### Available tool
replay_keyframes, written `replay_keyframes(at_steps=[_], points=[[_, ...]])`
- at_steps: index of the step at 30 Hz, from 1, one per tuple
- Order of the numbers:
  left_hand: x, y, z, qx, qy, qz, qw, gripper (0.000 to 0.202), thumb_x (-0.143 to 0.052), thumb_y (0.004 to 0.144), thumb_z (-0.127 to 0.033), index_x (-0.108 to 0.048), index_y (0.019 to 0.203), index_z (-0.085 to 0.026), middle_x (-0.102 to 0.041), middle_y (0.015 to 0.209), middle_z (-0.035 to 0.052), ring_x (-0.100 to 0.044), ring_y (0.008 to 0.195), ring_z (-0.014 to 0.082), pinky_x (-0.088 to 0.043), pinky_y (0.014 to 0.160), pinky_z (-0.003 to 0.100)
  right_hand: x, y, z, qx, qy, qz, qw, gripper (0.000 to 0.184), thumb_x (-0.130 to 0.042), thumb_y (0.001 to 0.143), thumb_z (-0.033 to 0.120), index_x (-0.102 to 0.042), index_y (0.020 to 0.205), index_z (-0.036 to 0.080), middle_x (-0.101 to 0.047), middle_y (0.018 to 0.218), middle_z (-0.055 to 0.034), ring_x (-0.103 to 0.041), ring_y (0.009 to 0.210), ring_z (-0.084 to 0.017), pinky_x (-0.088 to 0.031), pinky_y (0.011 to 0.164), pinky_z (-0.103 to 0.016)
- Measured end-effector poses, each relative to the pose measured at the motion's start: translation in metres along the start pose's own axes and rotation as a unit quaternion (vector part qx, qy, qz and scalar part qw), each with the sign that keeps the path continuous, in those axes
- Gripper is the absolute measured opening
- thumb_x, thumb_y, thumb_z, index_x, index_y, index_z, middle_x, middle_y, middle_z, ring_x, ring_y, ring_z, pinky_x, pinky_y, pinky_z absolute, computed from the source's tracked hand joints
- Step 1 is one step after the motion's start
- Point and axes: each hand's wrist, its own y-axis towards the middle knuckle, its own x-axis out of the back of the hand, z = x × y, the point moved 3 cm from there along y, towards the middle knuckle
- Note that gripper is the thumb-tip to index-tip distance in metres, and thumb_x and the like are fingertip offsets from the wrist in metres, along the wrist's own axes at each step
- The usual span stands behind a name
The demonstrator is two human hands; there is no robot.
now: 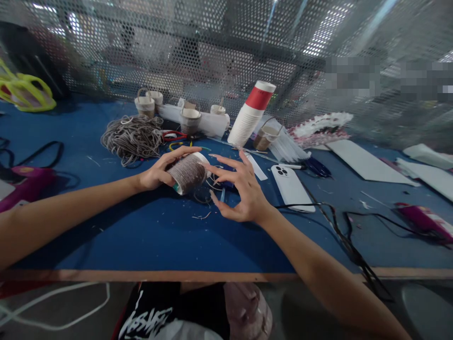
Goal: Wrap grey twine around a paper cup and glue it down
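My left hand [157, 174] grips a paper cup wrapped in grey-brown cord [189, 174], which is tilted on its side above the blue table. The cup's white rim shows at its right end, and a bit of green shows at its lower left. Beside that rim, my right hand [244, 191] is open with its fingers spread; I cannot tell if a fingertip touches the cup. A loose heap of grey cord [132, 137] lies behind my left hand. Red-handled pliers or scissors [173, 136] rest close to the heap.
A tall stack of paper cups [247, 118] leans at the back, near small cord-wrapped baskets [190, 120]. To the right lie a white phone [292, 188], black cables [334, 219] and a magenta glue gun [424, 219]. Perforated metal sheeting [212, 52] stands behind the table.
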Motion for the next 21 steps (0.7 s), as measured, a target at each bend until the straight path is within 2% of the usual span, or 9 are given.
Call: replay_keyframes(at_steps=[3, 6, 10, 13, 16, 21], points=[[-0.0005, -0.0002, 0.0008, -0.003, -0.016, -0.003, 1.0, 0.082, -0.07, 0.056, -0.024, -0.058, 0.137, -0.021, -0.07, 0.12, 0.0073, -0.063, 0.11, 0.0311, -0.046, 0.099, 0.042, 0.0005, -0.0011, -0.001, -0.015, 0.002, 0.003, 1.0, 0.049, -0.055, 0.084, 0.025, -0.047, 0.132, 0.025, -0.074, 0.11, -0.0067, -0.053, 0.138, -0.031, -0.024, 0.122, -0.067], [-0.0003, -0.0002, 0.0005, -0.003, -0.019, -0.001, 1.0, 0.081, -0.07, 0.056, -0.025, -0.059, 0.136, -0.021, -0.07, 0.121, 0.0073, -0.063, 0.109, 0.0304, -0.047, 0.097, 0.04, -0.0002, -0.0023, -0.0032, -0.021, -0.008, 0.016, 1.0, 0.049, -0.053, 0.084, 0.025, -0.049, 0.133, 0.025, -0.074, 0.102, -0.0049, -0.053, 0.139, -0.032, -0.02, 0.122, -0.068], [-0.0001, 0.0002, 0.0002, 0.001, -0.033, -0.009, 0.999, 0.079, -0.069, 0.056, -0.026, -0.061, 0.134, -0.022, -0.071, 0.119, 0.0066, -0.065, 0.107, 0.0288, -0.05, 0.095, 0.039, 0.0001, -0.0024, -0.0048, 0.018, -0.022, -0.006, 1.0, 0.044, -0.054, 0.084, 0.021, -0.054, 0.128, 0.026, -0.075, 0.104, -0.0047, -0.06, 0.131, -0.031, -0.018, 0.123, -0.068], [0.0004, 0.0001, 0.0015, 0.012, -0.04, -0.02, 0.999, 0.076, -0.067, 0.057, -0.029, -0.062, 0.133, -0.025, -0.072, 0.117, 0.0057, -0.067, 0.107, 0.0309, -0.052, 0.096, 0.045, 0.002, -0.0028, -0.0047, 0.065, -0.029, -0.04, 0.997, 0.037, -0.056, 0.082, 0.02, -0.058, 0.118, 0.027, -0.077, 0.104, -0.0035, -0.066, 0.122, -0.03, -0.023, 0.122, -0.068], [0.0007, -0.0003, 0.0024, 0.017, -0.056, -0.032, 0.998, 0.075, -0.065, 0.056, -0.026, -0.063, 0.13, -0.025, -0.072, 0.117, 0.0063, -0.067, 0.109, 0.0334, -0.051, 0.099, 0.051, 0.0031, -0.0044, -0.0048, 0.083, -0.039, -0.05, 0.995, 0.027, -0.056, 0.082, 0.022, -0.06, 0.108, 0.029, -0.078, 0.107, -0.0017, -0.069, 0.115, -0.03, -0.027, 0.12, -0.07], [-0.0012, -0.0001, 0.0017, 0.021, -0.096, -0.034, 0.995, 0.076, -0.064, 0.053, -0.021, -0.063, 0.13, -0.021, -0.074, 0.114, 0.0075, -0.069, 0.104, 0.0292, -0.052, 0.096, 0.047, 0.006, -0.0061, -0.0023, 0.083, -0.051, -0.092, 0.991, 0.024, -0.06, 0.08, 0.019, -0.057, 0.101, 0.029, -0.077, 0.111, -0.0009, -0.071, 0.107, -0.027, -0.034, 0.117, -0.066]])
